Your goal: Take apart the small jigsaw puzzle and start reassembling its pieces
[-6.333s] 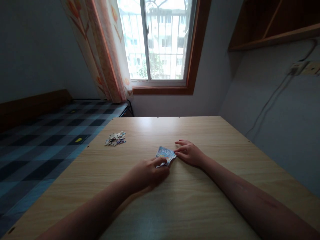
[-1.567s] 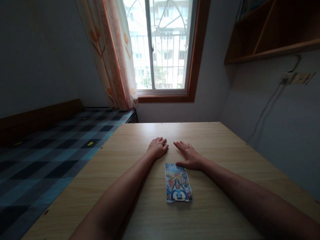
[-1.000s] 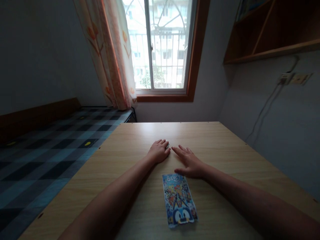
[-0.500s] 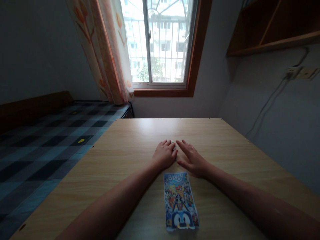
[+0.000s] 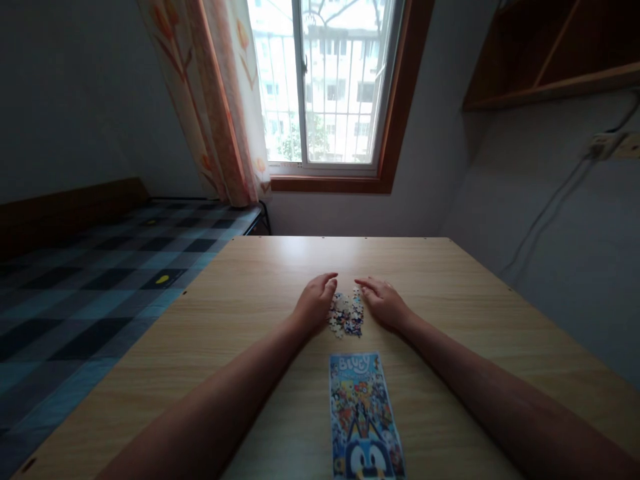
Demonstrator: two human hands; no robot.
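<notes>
I see knobbed, flat cream-and-blue puzzle pieces (image 5: 354,325) heaped on the wood-grain table (image 5: 275,267) between the half-open, apparently empty left hand (image 5: 315,300) and right hand (image 5: 385,303); blue printed paper (image 5: 364,417) lies nearer the person's edge.

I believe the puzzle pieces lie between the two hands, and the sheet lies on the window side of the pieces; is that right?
Not quite: the sheet lies on the near side of the puzzle pieces, away from the window, as the head view shows. The pieces do lie between the left hand and the right hand.
</notes>
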